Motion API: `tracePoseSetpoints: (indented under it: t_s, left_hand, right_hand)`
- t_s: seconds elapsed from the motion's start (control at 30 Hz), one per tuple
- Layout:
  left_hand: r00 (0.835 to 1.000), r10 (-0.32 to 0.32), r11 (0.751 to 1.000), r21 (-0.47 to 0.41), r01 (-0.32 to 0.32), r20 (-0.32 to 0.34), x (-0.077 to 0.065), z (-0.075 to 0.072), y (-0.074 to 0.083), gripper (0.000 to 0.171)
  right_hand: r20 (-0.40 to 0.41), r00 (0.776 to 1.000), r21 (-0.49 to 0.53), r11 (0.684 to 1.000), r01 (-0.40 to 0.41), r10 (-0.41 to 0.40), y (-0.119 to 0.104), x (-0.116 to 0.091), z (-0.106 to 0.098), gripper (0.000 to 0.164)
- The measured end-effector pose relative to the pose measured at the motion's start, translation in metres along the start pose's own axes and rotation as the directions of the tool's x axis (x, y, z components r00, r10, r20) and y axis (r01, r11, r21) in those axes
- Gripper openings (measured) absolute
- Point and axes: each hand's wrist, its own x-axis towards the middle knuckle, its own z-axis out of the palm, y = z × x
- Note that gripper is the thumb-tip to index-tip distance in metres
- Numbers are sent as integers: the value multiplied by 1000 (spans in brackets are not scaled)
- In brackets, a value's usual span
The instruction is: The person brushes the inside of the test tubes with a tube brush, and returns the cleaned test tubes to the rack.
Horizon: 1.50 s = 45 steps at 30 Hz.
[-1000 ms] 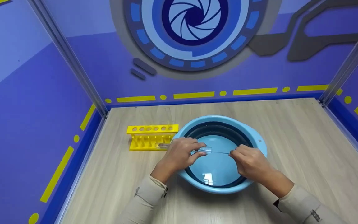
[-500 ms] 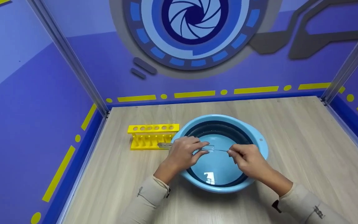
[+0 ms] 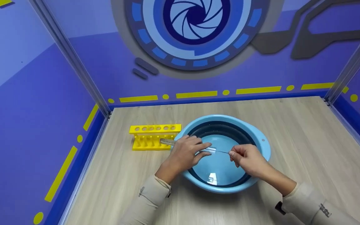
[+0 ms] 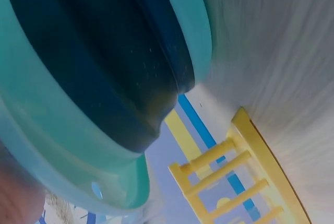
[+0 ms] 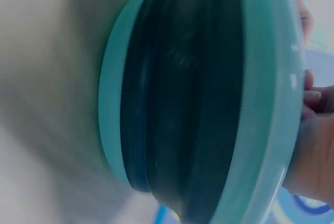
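In the head view, a clear glass test tube lies nearly level above the light-blue basin. My left hand grips it from above, covering its middle, and its open mouth points right. Greyish bristles of a test tube brush show through the closed end, left of the hand. From the mouth runs the brush's thin wire handle, which my right hand pinches between thumb and fingers. In the right wrist view, the basin wall hides most of the hands' work.
A yellow test tube rack stands on the wooden table just left of the basin. Shallow water with a bright reflection appears in the basin's bottom. Blue-purple panels enclose the table at the back and sides.
The tube's closed end has risen slightly. My right hand has shifted a little and turned, its thumb and fingers now showing in a pinch on the wire. Both hands keep their holds.
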Motion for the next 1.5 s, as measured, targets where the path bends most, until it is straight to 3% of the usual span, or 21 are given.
tracePoseSetpoints:
  t_s: [0.07,0.13,0.23,0.33,0.4,0.47,0.53,0.57,0.6,0.67,0.73,0.83,0.9,0.93,1.0,1.13,1.23,1.33,1.4,1.43,1.5]
  left_hand:
    - [999,3,1000,-23,-2,37,-2,-2,-2,37]
    - [998,9,998,-55,-6,67,-3,-4,-3,37]
    - [994,21,995,-103,-10,107,-5,-7,-5,37]
    - [987,20,986,-165,6,161,-5,-9,-6,38]
    - [980,11,975,-219,33,198,-6,-9,-7,38]
    - [975,2,961,-269,59,221,-6,-9,-6,38]
    - [975,-5,949,-306,75,223,-7,-8,-6,37]
    - [977,-5,947,-312,74,215,-8,-8,-6,38]
    - [980,-1,949,-310,63,197,-8,-7,-6,38]
    - [991,14,960,-278,25,135,-8,-4,-7,37]
    - [999,34,975,-222,-25,35,-8,-1,-7,35]
    - [988,63,990,-113,-79,-138,-8,5,-5,30]
    - [969,72,995,-55,-88,-235,-9,10,-4,28]
    - [960,75,996,-28,-85,-271,-9,11,-3,27]
    - [945,77,997,24,-73,-317,-9,14,-1,26]
    - [941,77,995,83,-53,-329,-6,14,2,27]
    - [957,69,997,63,-53,-281,-5,13,2,27]
    - [977,62,998,28,-57,-205,-6,10,1,29]
    - [986,56,998,11,-55,-159,-6,8,0,33]
    - [988,54,999,0,-54,-142,-6,7,0,35]
    - [993,43,999,-24,-46,-113,-6,5,-1,39]
  right_hand:
    - [-81,978,-241,956,168,-192,3,-1,5,22]
    - [-99,905,-434,836,335,-414,8,-2,10,17]
    - [-31,718,-655,556,512,-696,14,-1,13,12]
    - [83,523,-779,272,565,-848,18,3,11,18]
    - [149,428,-810,138,570,-892,19,5,8,29]
    - [184,356,-813,62,579,-916,19,8,5,33]
    - [177,333,-794,66,605,-926,18,9,4,32]
    - [161,340,-780,92,619,-926,17,9,4,30]
    - [134,360,-759,138,636,-923,16,9,4,28]
    - [59,433,-696,274,663,-899,14,7,6,19]
    - [-29,559,-602,461,652,-829,12,3,9,14]
    - [-134,797,-364,777,514,-589,6,-4,12,18]
    - [-140,926,-148,932,331,-351,2,-8,10,21]
    - [-114,967,-24,974,225,-226,-1,-8,9,22]
    - [-19,1000,205,979,17,-13,-5,-8,6,26]
    - [137,972,426,874,-232,191,-8,-7,1,30]
    - [57,986,320,933,-164,154,-8,-7,2,29]
    - [-103,994,37,998,45,-41,-4,-8,6,24]
    - [-160,945,-220,944,246,-284,-1,-6,8,20]
    - [-158,894,-345,872,347,-419,1,-5,9,18]
    - [-104,737,-562,651,511,-668,5,-1,9,17]
